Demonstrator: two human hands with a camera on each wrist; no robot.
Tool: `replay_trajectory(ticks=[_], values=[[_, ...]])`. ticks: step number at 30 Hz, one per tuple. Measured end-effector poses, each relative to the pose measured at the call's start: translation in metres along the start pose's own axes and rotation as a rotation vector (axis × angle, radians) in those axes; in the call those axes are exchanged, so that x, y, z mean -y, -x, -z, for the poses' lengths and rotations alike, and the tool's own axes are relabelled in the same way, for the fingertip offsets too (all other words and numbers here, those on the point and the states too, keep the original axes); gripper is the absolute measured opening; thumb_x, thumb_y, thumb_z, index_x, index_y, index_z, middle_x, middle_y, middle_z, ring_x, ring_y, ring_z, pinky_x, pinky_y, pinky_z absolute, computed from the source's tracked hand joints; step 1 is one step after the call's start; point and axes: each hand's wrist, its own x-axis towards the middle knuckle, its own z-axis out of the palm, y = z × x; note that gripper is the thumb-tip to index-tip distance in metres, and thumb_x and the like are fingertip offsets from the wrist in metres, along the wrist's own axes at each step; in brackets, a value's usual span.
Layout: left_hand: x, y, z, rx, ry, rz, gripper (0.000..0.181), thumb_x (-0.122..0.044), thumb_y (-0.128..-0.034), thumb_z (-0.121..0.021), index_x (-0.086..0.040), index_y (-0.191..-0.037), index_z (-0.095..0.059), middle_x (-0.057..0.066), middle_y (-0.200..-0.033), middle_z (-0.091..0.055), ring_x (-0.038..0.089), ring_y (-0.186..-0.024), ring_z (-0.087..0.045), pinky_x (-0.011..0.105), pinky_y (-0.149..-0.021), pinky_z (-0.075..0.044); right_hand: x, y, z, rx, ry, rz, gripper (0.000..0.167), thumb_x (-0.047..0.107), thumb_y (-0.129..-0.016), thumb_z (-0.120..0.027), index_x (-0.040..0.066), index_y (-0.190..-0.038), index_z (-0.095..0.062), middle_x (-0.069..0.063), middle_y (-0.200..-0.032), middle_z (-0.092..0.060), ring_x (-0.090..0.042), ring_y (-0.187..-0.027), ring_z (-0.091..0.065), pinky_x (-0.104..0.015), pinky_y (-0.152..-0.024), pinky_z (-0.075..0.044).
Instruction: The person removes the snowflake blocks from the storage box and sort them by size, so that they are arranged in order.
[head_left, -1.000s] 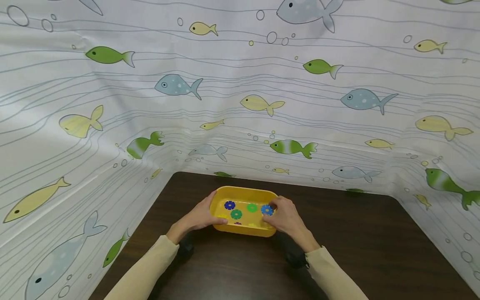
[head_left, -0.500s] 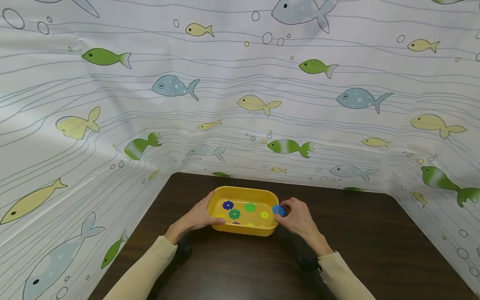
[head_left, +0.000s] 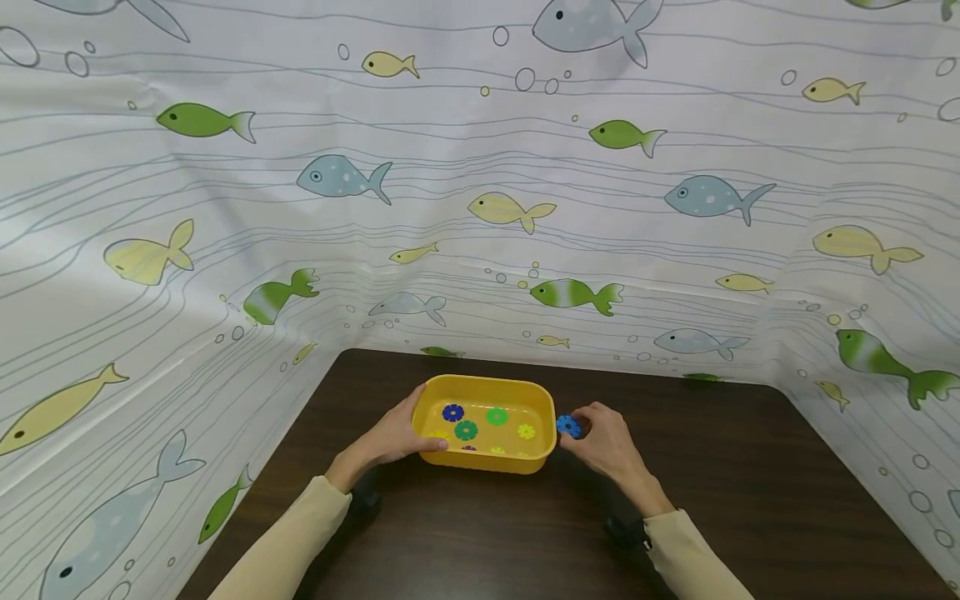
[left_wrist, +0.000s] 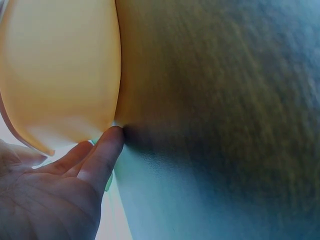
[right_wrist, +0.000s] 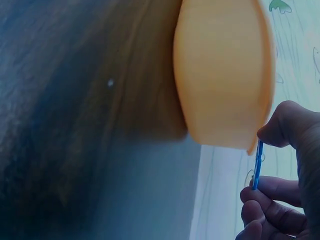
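A yellow plastic basin stands on the dark table with several notched snowflake discs inside. Among them are a dark blue disc, a dark green disc, a light green disc and a yellow disc. My left hand grips the basin's left end, thumb over the near rim; in the left wrist view its fingers lie along the outside wall. Just outside the right end, my right hand pinches a blue snowflake disc by its edges, between thumb and fingers. More discs are partly hidden by the near wall.
The dark wood table reaches toward me and to both sides of the basin. A white fish-patterned sheet rises behind and beside the table.
My right hand has lifted the blue disc out over the basin's right rim and moved right and slightly down, uncovering a yellow disc. The left hand keeps its hold on the basin.
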Motion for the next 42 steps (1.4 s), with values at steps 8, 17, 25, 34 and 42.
replay_trajectory(ticks=[8, 17, 25, 34, 42], values=[[-0.001, 0.0, 0.0, -0.001, -0.01, 0.014, 0.119, -0.038, -0.0849, -0.092, -0.005, -0.172, -0.02, 0.018, -0.147, -0.058, 0.019, -0.109, -0.065, 0.048, -0.11, -0.061, -0.008, -0.002, -0.007, 0.056, 0.013, -0.032, 0.038, 0.023, -0.084, -0.087, -0.003, -0.11, -0.079, -0.014, -0.103, -0.073, -0.019, -0.084, -0.063, -0.041, -0.083, -0.066], [-0.001, 0.002, 0.0, -0.002, -0.025, 0.01, 0.119, -0.039, -0.0847, -0.093, -0.005, -0.172, -0.019, 0.02, -0.146, -0.058, 0.021, -0.107, -0.066, 0.047, -0.108, -0.062, -0.011, -0.007, -0.016, 0.13, 0.035, -0.052, 0.039, 0.023, -0.082, -0.091, -0.004, -0.107, -0.079, -0.012, -0.098, -0.07, -0.019, -0.08, -0.059, -0.039, -0.076, -0.063], [-0.001, 0.001, 0.0, -0.001, -0.026, 0.009, 0.118, -0.038, -0.0862, -0.091, -0.005, -0.173, -0.019, 0.02, -0.147, -0.057, 0.022, -0.108, -0.065, 0.046, -0.108, -0.063, -0.014, -0.011, -0.023, 0.159, 0.074, -0.063, 0.041, 0.026, -0.082, -0.092, -0.004, -0.107, -0.079, -0.011, -0.096, -0.07, -0.019, -0.078, -0.058, -0.039, -0.074, -0.062], [0.001, 0.001, 0.001, 0.006, -0.005, -0.01, 0.118, -0.038, -0.0862, -0.091, -0.008, -0.173, -0.019, 0.017, -0.145, -0.059, 0.019, -0.105, -0.065, 0.04, -0.103, -0.064, -0.019, -0.012, -0.029, 0.172, 0.05, -0.068, 0.039, 0.024, -0.083, -0.092, -0.002, -0.108, -0.08, -0.011, -0.098, -0.069, -0.019, -0.081, -0.06, -0.041, -0.077, -0.063], [0.002, 0.0, 0.001, 0.014, -0.005, -0.024, 0.117, -0.037, -0.0871, -0.091, -0.008, -0.174, -0.017, 0.018, -0.144, -0.059, 0.019, -0.104, -0.065, 0.04, -0.101, -0.064, -0.022, -0.012, -0.028, 0.189, 0.022, -0.058, 0.036, 0.019, -0.086, -0.091, -0.004, -0.111, -0.081, -0.013, -0.102, -0.071, -0.02, -0.085, -0.065, -0.043, -0.08, -0.064]])
